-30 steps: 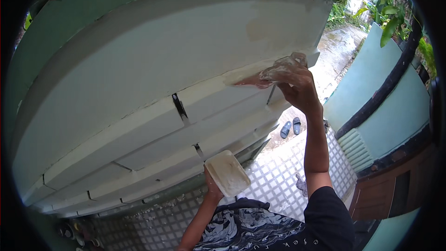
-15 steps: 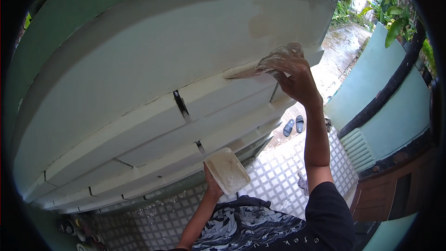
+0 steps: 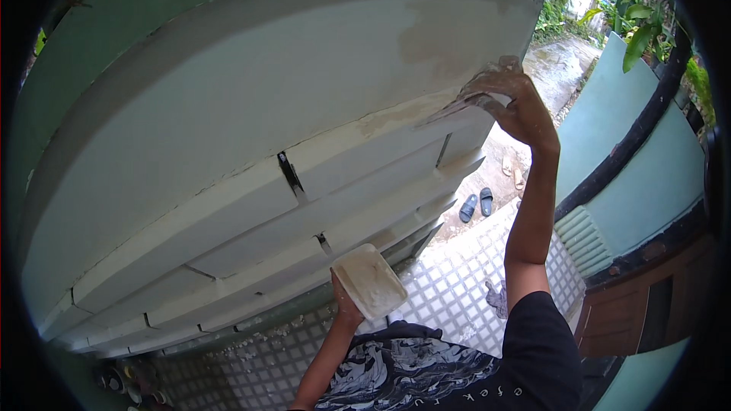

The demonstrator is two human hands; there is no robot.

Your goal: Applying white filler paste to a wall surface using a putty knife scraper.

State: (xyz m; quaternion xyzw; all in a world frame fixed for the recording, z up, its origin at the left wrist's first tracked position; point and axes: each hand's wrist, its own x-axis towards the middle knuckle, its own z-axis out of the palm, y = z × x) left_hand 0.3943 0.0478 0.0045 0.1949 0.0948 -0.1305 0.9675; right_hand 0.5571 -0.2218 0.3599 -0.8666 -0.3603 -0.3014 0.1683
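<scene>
My left hand (image 3: 346,304) grips a shallow, cream rectangular tub (image 3: 370,281) by its left side, below the wall ledges. Pale wet paste coats the inside of the tub. My right hand (image 3: 509,99), smeared with whitish paste, is raised at the far right end of the white wall (image 3: 251,68). Its fingers close on a thin, flat putty knife (image 3: 451,112), whose blade lies along the upper ledge (image 3: 373,123). The handle is mostly hidden by the hand. Damp beige patches show on the wall and on the ledge beside the blade.
Stepped white ledges with dark slots (image 3: 290,171) run below the wall. A pair of slippers (image 3: 477,204) and a crumpled cloth (image 3: 496,298) lie on the floor at right. Beyond are a pale green wall (image 3: 647,175), a brown wooden door (image 3: 647,304) and plants (image 3: 640,30).
My right hand has slid rightward along the ledge with the putty knife, uncovering a damp beige streak. My left hand and the tub have stayed nearly still.
</scene>
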